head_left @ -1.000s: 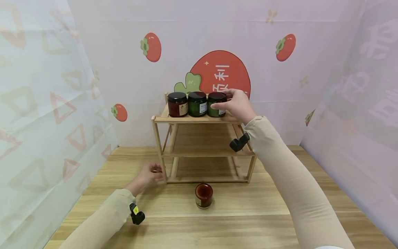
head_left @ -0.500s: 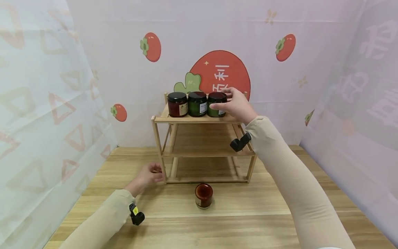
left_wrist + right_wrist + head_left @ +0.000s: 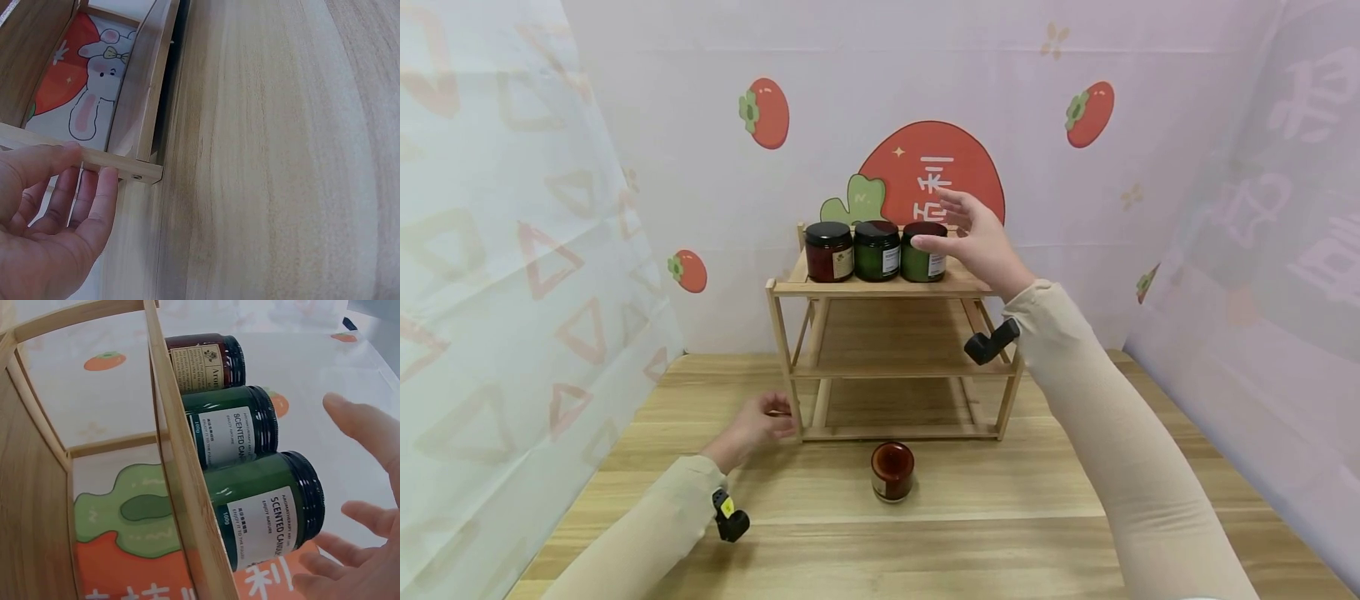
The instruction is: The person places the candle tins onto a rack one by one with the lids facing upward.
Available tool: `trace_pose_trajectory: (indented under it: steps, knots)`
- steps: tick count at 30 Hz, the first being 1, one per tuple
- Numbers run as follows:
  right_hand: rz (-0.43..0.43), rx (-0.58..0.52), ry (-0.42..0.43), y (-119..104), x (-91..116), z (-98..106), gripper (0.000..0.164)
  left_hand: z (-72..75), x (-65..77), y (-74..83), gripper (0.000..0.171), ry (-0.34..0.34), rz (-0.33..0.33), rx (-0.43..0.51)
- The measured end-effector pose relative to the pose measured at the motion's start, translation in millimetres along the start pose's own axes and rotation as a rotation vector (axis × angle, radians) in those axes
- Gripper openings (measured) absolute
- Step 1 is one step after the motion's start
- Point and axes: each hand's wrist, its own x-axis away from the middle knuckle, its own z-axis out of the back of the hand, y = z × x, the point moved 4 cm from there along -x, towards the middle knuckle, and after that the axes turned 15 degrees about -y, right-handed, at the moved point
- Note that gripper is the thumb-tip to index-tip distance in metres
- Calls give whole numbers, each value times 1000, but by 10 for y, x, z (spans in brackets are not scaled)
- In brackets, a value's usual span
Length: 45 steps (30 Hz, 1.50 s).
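Note:
On the top tier of a three-tier wooden shelf rack stand three black-lidded scented candle jars in a row. A dark red jar is at the left, with a green jar in the middle and another green jar at the right. My right hand hovers beside that right jar, fingers spread and holding nothing; the right wrist view shows a gap between thumb and lid. Low at the rack's front left, my left hand pinches a wooden bar between thumb and fingers.
A small amber-red glass jar stands on the wooden table in front of the rack. Printed cloth walls enclose the table at the back and both sides. The rack's two lower tiers lie beneath the jars.
My right hand has let go of the right green jar, its fingers opening and moving slightly up and right. The left hand and the jars have stayed in place.

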Motion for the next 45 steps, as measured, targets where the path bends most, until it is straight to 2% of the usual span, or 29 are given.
trace_pose_trajectory:
  steps: [3, 7, 9, 10, 15, 18, 27, 45]
  knots:
    - [39, -18, 13, -4, 28, 29, 77, 5, 9, -8, 27, -11, -33, 4]
    - [97, -51, 14, -13, 73, 48, 73, 7, 37, 3, 23, -74, -133, 31]
    - [125, -59, 11, -20, 103, 52, 72, 5, 43, 10, 22, -86, -145, 43]
    - [137, -65, 9, -21, 117, 55, 71, 4, 43, 14, 22, -83, -141, 44]
    - [173, -98, 7, -44, 207, 70, 70, -1, 8, -3, 27, -6, -23, 17]
    - [178, -116, 3, -46, 264, 82, 69, -9, -7, -8, 28, 6, 7, 11]
    - [201, -107, -32, -47, 431, 58, 69, -1, -14, -18, 26, -2, 3, 17]
    - [246, -107, -148, 39, 724, -167, 63, 0, -15, -14, 26, -3, 5, 17]
